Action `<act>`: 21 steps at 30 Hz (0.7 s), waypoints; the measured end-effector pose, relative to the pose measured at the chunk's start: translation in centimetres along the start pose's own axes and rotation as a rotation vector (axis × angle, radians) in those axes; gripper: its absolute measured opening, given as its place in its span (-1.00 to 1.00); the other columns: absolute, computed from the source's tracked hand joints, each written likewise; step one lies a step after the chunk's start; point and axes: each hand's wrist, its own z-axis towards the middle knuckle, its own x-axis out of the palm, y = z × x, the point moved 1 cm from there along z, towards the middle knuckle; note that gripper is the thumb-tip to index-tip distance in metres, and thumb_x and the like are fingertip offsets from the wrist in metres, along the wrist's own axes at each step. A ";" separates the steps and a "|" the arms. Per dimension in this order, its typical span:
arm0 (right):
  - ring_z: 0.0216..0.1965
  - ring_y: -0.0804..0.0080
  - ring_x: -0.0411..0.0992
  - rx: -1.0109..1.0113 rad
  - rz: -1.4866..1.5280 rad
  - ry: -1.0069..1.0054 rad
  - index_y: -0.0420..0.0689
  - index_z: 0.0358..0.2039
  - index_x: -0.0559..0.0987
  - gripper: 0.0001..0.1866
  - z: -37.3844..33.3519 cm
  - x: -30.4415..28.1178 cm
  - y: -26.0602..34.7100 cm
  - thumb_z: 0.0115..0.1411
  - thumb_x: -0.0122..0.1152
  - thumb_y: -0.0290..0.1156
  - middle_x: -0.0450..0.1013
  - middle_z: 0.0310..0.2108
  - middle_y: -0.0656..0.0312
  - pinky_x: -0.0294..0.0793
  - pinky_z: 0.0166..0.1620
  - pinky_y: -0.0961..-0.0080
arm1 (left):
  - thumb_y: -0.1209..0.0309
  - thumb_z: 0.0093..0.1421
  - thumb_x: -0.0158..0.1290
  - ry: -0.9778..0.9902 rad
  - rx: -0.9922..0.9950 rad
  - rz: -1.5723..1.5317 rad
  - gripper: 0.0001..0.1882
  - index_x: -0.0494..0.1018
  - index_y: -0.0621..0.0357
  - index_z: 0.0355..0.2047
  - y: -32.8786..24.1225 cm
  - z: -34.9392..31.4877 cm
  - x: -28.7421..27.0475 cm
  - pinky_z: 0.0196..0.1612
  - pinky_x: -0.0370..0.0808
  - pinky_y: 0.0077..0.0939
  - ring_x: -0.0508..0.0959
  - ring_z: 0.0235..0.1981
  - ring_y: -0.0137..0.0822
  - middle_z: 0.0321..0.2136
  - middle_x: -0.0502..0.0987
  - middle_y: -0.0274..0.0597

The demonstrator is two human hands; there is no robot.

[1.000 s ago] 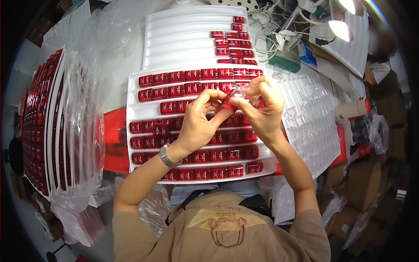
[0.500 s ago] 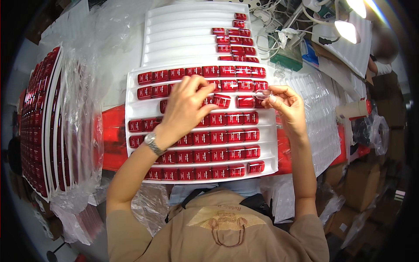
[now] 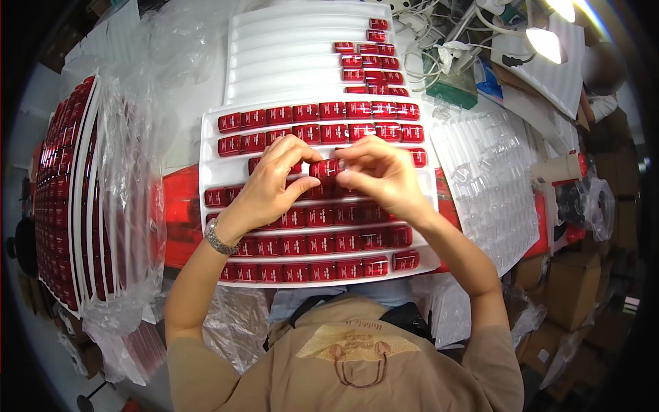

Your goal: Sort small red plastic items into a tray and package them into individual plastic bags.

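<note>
**Two hands meet over a red block**

Taking the large white plastic tray point(image 3: 230, 167) as the clock's centre, a stack of white trays with shiny red blocks point(image 3: 68, 199), partly under clear plastic film, stands at nine o'clock. The left hand point(image 3: 269, 182), with a silver metal wristband point(image 3: 221, 237), grasps one glossy red rectangular block point(image 3: 324, 171) by its left end, between thumb and forefinger. This block is above the middle rows of the tray. At twelve o'clock lies another white tray point(image 3: 295, 38), having red pieces only at its right side. The right hand point(image 3: 384, 175) has bent fingers at the block's right end; I cannot tell whether they pinch it. At three o'clock is a transparent ribbed plastic tray point(image 3: 491, 185); toward one o'clock, a lamp point(image 3: 547, 45) shines.
</note>
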 end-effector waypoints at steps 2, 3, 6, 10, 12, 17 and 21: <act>-0.41 0.46 0.37 -0.180 -0.472 0.044 -0.21 -0.19 0.56 -0.62 0.5 0.3 0.6 -0.03 0.38 -0.36 0.33 -0.35 0.21 0.40 -0.36 0.53 | 0.46 0.01 0.15 -0.024 0.013 0.171 -0.72 0.39 0.25 -0.27 0.5 -0.2 -0.3 -0.07 0.27 -0.30 0.37 -0.18 -0.16 -0.31 0.37 -0.14; -0.39 0.39 0.37 -0.225 -0.565 0.034 -0.20 -0.18 0.56 -0.59 1.0 -0.4 1.0 -0.04 0.39 -0.29 0.35 -0.37 0.18 0.40 -0.32 0.50 | 0.46 0.01 0.16 -0.051 0.017 0.347 -0.73 0.39 0.26 -0.28 0.7 -0.6 -0.7 -0.08 0.26 -0.30 0.36 -0.18 -0.18 -0.32 0.37 -0.14; -0.48 0.44 0.43 -0.171 -0.509 -0.417 -0.19 -0.22 0.58 -0.72 2.4 -9.2 -1.1 0.09 0.26 -0.32 0.48 -0.44 0.12 0.39 -0.41 0.53 | 0.43 0.01 0.16 -0.011 0.025 0.565 -0.72 0.39 0.22 -0.27 0.8 0.5 0.0 -0.07 0.22 -0.33 0.35 -0.16 -0.20 -0.30 0.37 -0.13; -0.26 0.12 0.49 0.225 -1.215 -0.571 -0.18 -0.18 0.56 -0.63 1.4 -21.1 -4.0 0.12 0.15 -0.17 0.53 -0.33 0.06 0.44 -0.23 0.24 | 0.40 0.00 0.17 0.005 0.054 0.614 -0.70 0.40 0.22 -0.26 0.8 1.8 2.4 -0.12 0.19 -0.35 0.33 -0.19 -0.24 -0.32 0.35 -0.16; -0.16 0.11 0.44 0.317 -1.396 -0.669 -0.15 -0.10 0.51 -0.60 0.0 -25.4 -7.1 0.13 0.13 -0.18 0.50 -0.24 0.06 0.42 -0.18 0.19 | 0.40 0.00 0.18 0.001 0.033 0.588 -0.69 0.40 0.23 -0.25 0.6 1.7 2.5 -0.12 0.18 -0.35 0.33 -0.19 -0.24 -0.31 0.36 -0.16; 0.07 0.07 0.27 0.326 -1.670 -0.603 -0.11 0.02 0.40 -0.55 -1.6 -29.9 -10.7 0.11 0.12 -0.26 0.40 -0.05 0.07 0.35 -0.05 0.07 | 0.44 -0.11 0.25 -0.094 -0.051 0.561 -0.59 0.51 0.27 -0.19 0.4 -0.7 -0.6 -0.13 0.32 -0.36 0.40 -0.25 -0.23 -0.30 0.42 -0.18; -0.04 0.00 0.35 0.259 -1.641 -0.477 -0.13 -0.12 0.44 -0.63 -0.3 -30.4 -10.0 0.03 0.18 -0.32 0.42 -0.14 0.04 0.37 -0.09 0.09 | 0.49 -0.13 0.25 -0.030 -0.087 0.535 -0.64 0.53 0.32 -0.25 0.6 -1.0 -1.6 -0.16 0.39 -0.34 0.43 -0.25 -0.19 -0.33 0.43 -0.15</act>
